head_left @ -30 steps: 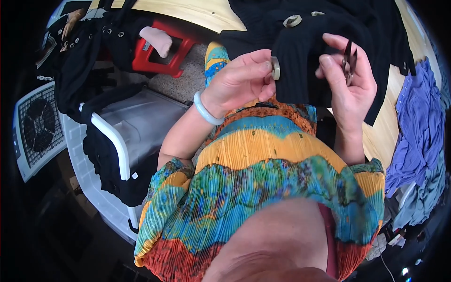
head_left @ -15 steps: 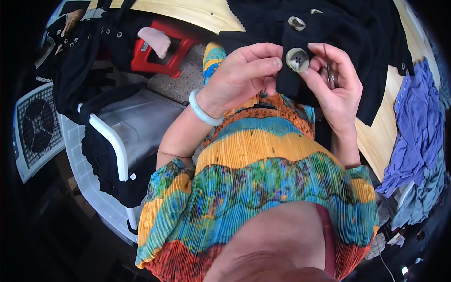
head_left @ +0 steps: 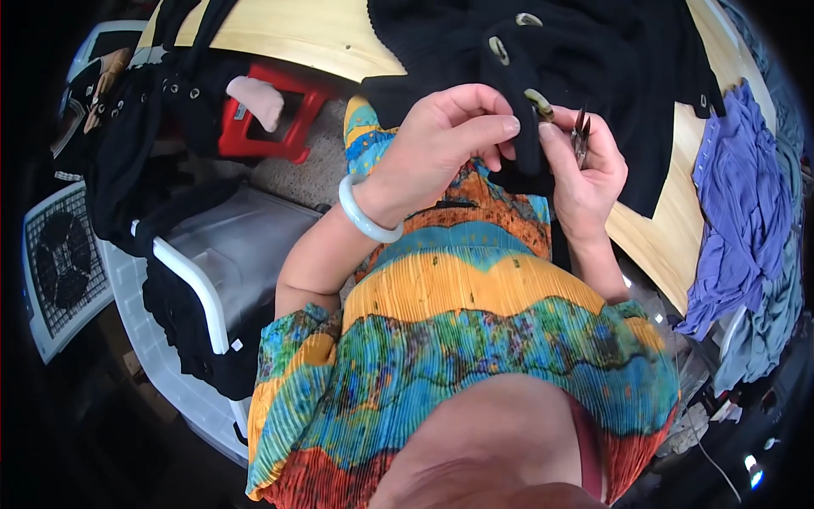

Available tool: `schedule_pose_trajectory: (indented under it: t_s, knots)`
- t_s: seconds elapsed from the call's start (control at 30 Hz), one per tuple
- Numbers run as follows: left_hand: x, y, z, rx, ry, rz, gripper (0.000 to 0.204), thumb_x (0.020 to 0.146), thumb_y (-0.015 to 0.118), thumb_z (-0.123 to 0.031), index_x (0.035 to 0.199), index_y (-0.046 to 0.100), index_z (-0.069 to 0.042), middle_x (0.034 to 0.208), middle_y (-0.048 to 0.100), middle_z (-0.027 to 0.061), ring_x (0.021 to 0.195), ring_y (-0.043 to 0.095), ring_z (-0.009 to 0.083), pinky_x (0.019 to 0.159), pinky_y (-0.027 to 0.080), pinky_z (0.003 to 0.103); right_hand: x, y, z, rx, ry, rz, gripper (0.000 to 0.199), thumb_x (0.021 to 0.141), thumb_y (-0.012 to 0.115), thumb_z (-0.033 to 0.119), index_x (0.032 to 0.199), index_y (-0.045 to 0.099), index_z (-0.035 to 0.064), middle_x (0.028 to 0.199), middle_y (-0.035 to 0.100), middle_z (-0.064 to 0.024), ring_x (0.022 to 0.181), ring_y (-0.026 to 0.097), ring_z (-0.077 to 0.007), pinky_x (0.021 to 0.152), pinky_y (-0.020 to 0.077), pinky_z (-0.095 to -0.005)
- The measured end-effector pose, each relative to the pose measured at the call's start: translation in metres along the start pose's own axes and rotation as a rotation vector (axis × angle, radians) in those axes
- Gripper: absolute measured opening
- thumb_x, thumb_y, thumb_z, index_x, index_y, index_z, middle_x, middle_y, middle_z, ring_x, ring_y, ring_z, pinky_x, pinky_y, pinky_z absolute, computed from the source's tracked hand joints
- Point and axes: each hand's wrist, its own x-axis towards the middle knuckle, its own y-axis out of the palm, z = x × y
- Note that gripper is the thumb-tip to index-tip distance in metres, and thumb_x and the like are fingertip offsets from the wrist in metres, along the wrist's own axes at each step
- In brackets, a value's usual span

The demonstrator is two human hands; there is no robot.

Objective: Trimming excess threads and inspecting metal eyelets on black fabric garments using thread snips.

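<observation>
A black knitted garment (head_left: 610, 59) lies over the table edge and hangs toward my lap. On it, a large marbled button (head_left: 538, 103) stands nearly edge-on at a narrow fold. My right hand (head_left: 587, 165) has its thumb tip at this button and keeps a pair of small dark-bladed thread snips (head_left: 581, 140) in its curled fingers, points upward. My left hand (head_left: 462, 136), with a pale bangle (head_left: 365, 212) at the wrist, is just left of the fold, thumb and forefinger pressed together; whatever they pinch is too small to see. Two more buttons (head_left: 498, 51) show farther up the garment.
A wooden table (head_left: 288, 30) spans the far side. Purple cloth (head_left: 738, 212) hangs at the right. To the left are a red stool (head_left: 292, 127) with a pale pink item on it, a clear plastic bin (head_left: 153, 331), black clothing (head_left: 127, 187) and a fan-like grille (head_left: 64, 254).
The button has turned from face-up to nearly edge-on. My right hand has shifted slightly left and down, and the snips' blades now show clearly. My left hand stays close by, still pinching.
</observation>
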Motion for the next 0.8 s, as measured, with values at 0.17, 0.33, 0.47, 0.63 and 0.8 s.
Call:
schedule_pose_trajectory:
  t_s: [0.17, 0.33, 0.47, 0.63, 0.8]
  knots:
    - [0.002, 0.003, -0.009, -0.116, -0.162, -0.055, 0.03, 0.087, 0.05, -0.031, 0.085, 0.056, -0.001, 0.075, 0.057, 0.0038, 0.065, 0.056, 0.0105, 0.055, 0.045, 0.02, 0.002, 0.0, 0.0, -0.005, -0.03, 0.003, 0.014, 0.077, 0.06, -0.004, 0.091, 0.057, -0.0028, 0.083, 0.062, -0.0043, 0.07, 0.056, -0.0041, 0.063, 0.0457, -0.016]
    - [0.005, 0.004, -0.011, 0.021, -0.176, -0.036, 0.034, 0.092, 0.037, -0.03, 0.092, 0.054, -0.001, 0.08, 0.059, 0.0052, 0.067, 0.057, 0.0127, 0.052, 0.047, 0.022, 0.001, -0.002, -0.003, -0.134, -0.105, 0.009, 0.017, 0.073, 0.063, -0.005, 0.089, 0.058, -0.0023, 0.084, 0.063, -0.0063, 0.072, 0.057, -0.0048, 0.063, 0.0456, -0.0165]
    - [0.001, 0.003, -0.007, 0.042, -0.089, 0.011, 0.023, 0.083, 0.058, -0.023, 0.085, 0.054, -0.001, 0.073, 0.056, 0.0014, 0.062, 0.054, 0.0059, 0.052, 0.044, 0.017, 0.003, -0.004, -0.009, -0.173, -0.256, 0.001, 0.021, 0.069, 0.066, -0.007, 0.087, 0.057, -0.002, 0.085, 0.062, -0.0098, 0.073, 0.058, -0.0082, 0.064, 0.0465, -0.018]
    - [-0.003, 0.007, -0.002, 0.234, 0.063, -0.05, 0.018, 0.078, 0.063, -0.012, 0.088, 0.053, 0.0, 0.074, 0.056, -0.0001, 0.063, 0.051, 0.002, 0.053, 0.041, 0.014, 0.001, -0.001, -0.011, -0.192, -0.311, 0.03, 0.024, 0.066, 0.066, -0.01, 0.086, 0.057, -0.0015, 0.089, 0.061, -0.0123, 0.076, 0.06, -0.0138, 0.065, 0.0478, -0.0214]
    - [-0.011, 0.008, -0.001, 0.349, 0.15, -0.189, 0.021, 0.078, 0.063, -0.008, 0.094, 0.053, 0.001, 0.078, 0.055, -0.0005, 0.066, 0.048, 0.0009, 0.054, 0.038, 0.014, 0.001, 0.0, -0.008, -0.184, -0.291, 0.082, 0.024, 0.066, 0.064, -0.011, 0.087, 0.056, -0.0011, 0.09, 0.061, -0.0119, 0.074, 0.06, -0.0146, 0.064, 0.0472, -0.0219]
